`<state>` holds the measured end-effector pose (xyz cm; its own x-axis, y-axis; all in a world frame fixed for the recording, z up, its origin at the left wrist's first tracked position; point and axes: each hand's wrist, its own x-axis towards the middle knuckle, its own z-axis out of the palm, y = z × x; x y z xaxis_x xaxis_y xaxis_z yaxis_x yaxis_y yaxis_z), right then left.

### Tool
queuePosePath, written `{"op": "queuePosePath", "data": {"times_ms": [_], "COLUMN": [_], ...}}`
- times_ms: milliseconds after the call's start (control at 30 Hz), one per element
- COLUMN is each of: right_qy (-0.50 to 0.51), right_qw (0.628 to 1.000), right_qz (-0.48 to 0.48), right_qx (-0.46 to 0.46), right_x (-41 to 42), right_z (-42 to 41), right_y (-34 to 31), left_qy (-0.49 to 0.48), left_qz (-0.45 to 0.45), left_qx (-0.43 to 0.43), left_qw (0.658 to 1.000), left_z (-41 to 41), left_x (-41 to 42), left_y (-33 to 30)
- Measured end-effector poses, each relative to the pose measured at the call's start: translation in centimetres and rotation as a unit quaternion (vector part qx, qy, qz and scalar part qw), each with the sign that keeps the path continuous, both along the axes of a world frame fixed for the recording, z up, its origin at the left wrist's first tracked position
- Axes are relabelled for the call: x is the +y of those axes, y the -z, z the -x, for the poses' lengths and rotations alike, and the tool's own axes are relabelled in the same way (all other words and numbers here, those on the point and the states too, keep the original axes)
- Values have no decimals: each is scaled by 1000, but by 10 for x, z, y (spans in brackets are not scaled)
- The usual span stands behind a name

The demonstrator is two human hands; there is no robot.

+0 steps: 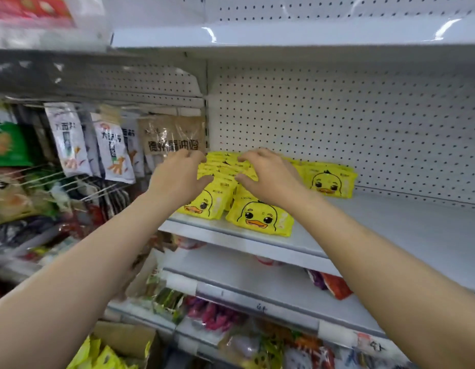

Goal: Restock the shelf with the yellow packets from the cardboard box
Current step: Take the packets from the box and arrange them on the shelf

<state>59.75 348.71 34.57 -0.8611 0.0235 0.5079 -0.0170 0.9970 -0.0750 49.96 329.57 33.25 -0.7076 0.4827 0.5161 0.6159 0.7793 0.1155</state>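
Observation:
Yellow packets with a duck face stand in rows on the white shelf (391, 230). The front packet of the right row (260, 218) faces me, and the left row's front packet (204, 205) sits beside it. A third stack (329, 181) stands further right by the pegboard. My left hand (177, 175) and my right hand (268, 173) hover over the rows with fingers spread and bent, fingertips at the packets' tops, gripping nothing that I can see. The cardboard box (124, 339) sits at the bottom left with more yellow packets (98, 355) in it.
Hanging snack bags (111, 153) fill the bay to the left. Lower shelves (257, 286) carry mixed coloured packets. The pegboard back wall (337, 115) and the upper shelf (284, 35) frame the bay. The shelf stretches bare to the right of the duck packets.

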Motion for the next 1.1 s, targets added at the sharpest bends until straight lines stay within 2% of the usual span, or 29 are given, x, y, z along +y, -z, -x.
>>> {"op": "queuePosePath", "data": {"times_ms": [333, 567, 700, 900, 1100], "right_qy": [-178, -338, -398, -441, -427], "right_qw": [983, 940, 916, 894, 893], "right_qz": [-30, -36, -24, 4, -11], "right_qx": [-20, -5, -39, -84, -140], "right_x": [-98, -158, -194, -252, -302], "right_z": [47, 51, 58, 89, 142], "right_y": [26, 52, 74, 116, 172], "left_qy": [-154, -223, -273, -317, -308], "left_qz": [-18, -34, -31, -24, -24], "left_qx": [0, 23, 13, -20, -64], "left_qw": [988, 974, 961, 948, 949], "left_z": [-46, -88, -100, -88, -41], "left_x": [-115, -164, -202, -253, -298], "left_y": [27, 57, 85, 124, 179]}}
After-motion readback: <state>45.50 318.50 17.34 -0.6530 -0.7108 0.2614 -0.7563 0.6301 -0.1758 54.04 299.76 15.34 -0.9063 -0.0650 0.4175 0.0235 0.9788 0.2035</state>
